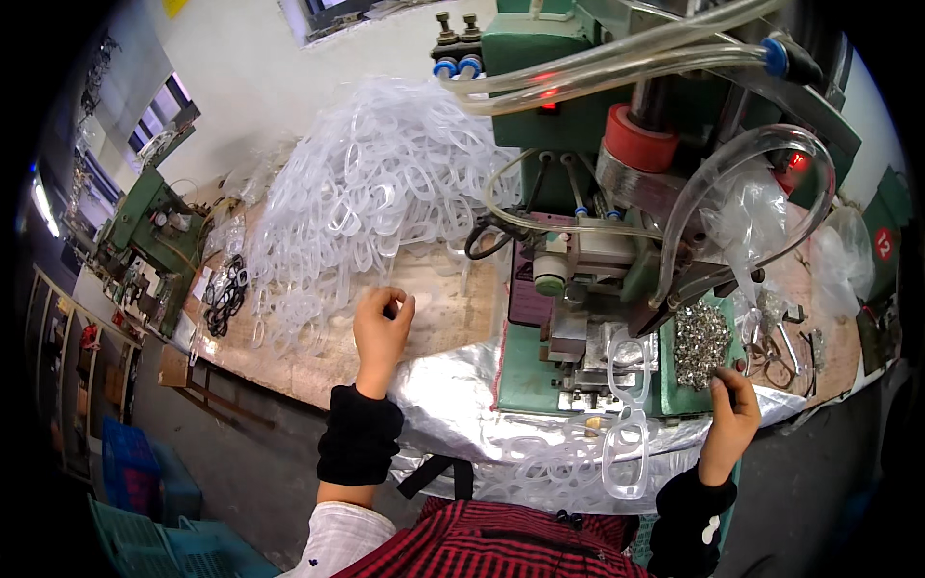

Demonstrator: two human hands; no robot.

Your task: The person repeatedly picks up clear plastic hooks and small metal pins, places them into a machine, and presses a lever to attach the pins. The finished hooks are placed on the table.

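My left hand point(380, 335) is over the wooden tabletop, in front of a tall heap of clear plastic eyeglass frames point(385, 164). Its fingers curl in toward the thumb, and I cannot make out anything between them. My right hand point(732, 422) is beside the near edge of a green tray of small shiny metal pieces point(701, 345), thumb and fingertips close together. Whatever they hold is too small to tell. Between my hands, one clear eyeglass frame point(626, 458) sits at the green press point(588, 337), one rim by its metal fixture and the other hanging toward me.
More clear frames point(540, 472) lie below the press on silvery sheeting point(438, 385). Scissors point(776, 356) lie right of the metal pieces. Clear hoses point(617, 67) arch over the press. Dark frames point(226, 294) lie at the table's left, near another green machine point(149, 226). Blue crates point(135, 472) stand on the floor.
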